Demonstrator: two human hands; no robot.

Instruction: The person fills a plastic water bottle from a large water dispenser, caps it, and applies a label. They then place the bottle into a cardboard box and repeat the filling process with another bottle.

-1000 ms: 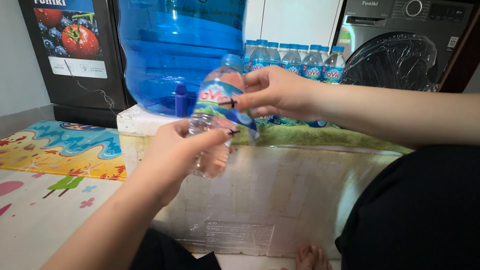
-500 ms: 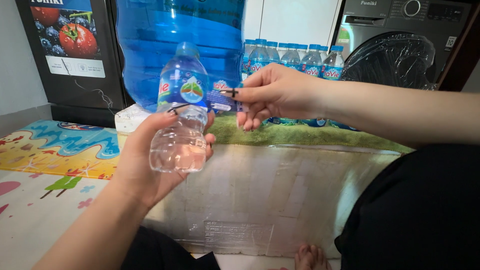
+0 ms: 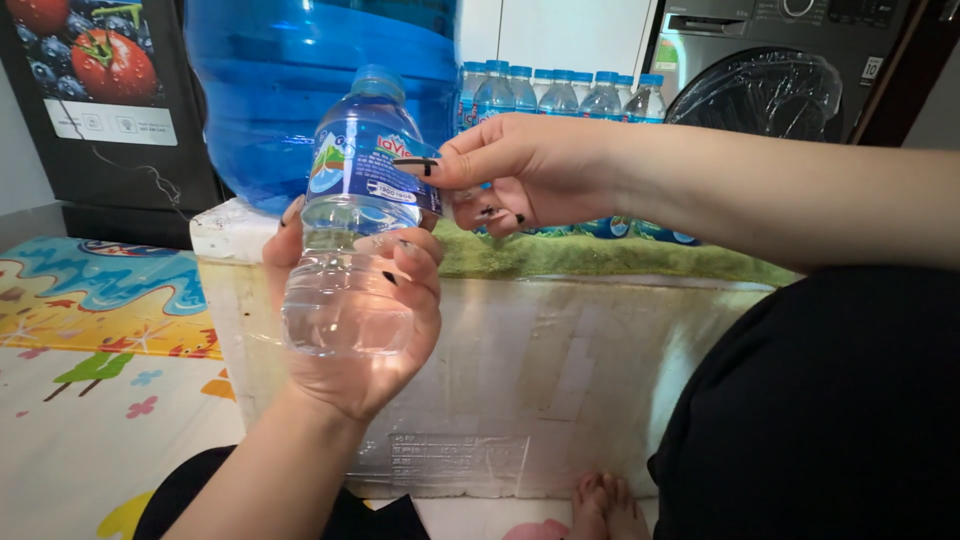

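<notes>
Clear plastic bottle now stands upright in the left hand, which wraps its lower half; a second ago it was tilted. The right hand pinches the blue label's edge, apparently peeling it, before a big blue jug.

left hand raised from lower left, palm toward camera, fingers curled in firm wrap — forearm angled up. right hand reaching in from right, thumb and index finger pinched together, other fingers tucked, forearm near level.
</notes>
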